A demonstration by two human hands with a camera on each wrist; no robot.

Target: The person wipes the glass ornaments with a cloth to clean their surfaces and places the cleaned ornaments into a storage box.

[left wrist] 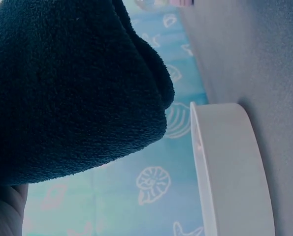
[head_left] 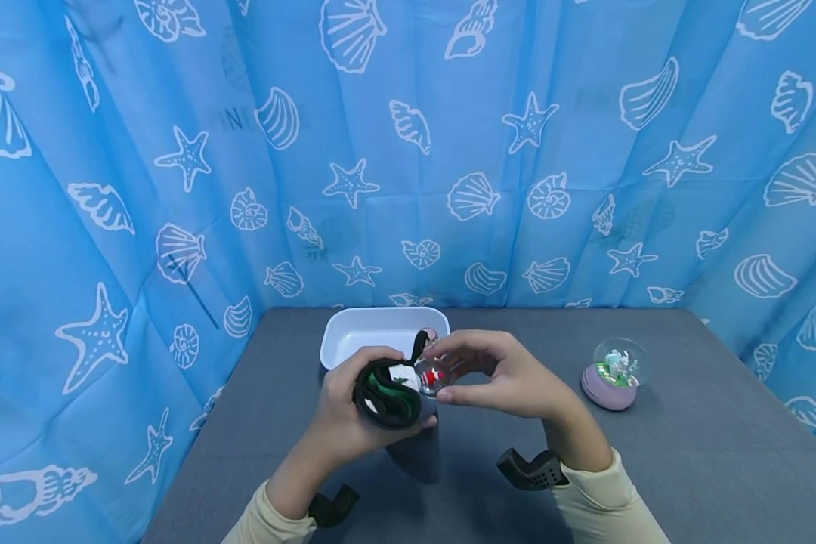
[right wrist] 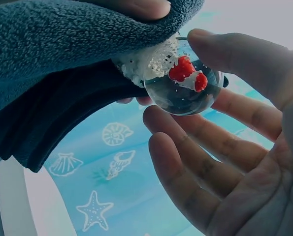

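A dark green, fuzzy towel (head_left: 387, 393) is rolled and folded in my left hand (head_left: 343, 412), whose fingers grip it from outside. From the towel's open fold sticks out a small snow globe (head_left: 431, 375) with a white base and a red-and-white figure inside. My right hand (head_left: 499, 374) holds the clear ball between thumb and fingers; the right wrist view shows the thumb (right wrist: 220, 49) on the ball (right wrist: 183, 81) and the lower fingers loosely spread. Much of the white base is hidden in the towel, which fills the left wrist view (left wrist: 77, 93).
A white rectangular tub (head_left: 333, 340) stands at the back of the grey table (head_left: 245, 446), behind my hands. Over to the right sits a second snow globe with a lilac base (head_left: 608, 387). A blue shell-patterned curtain (head_left: 381, 151) hangs behind the table.
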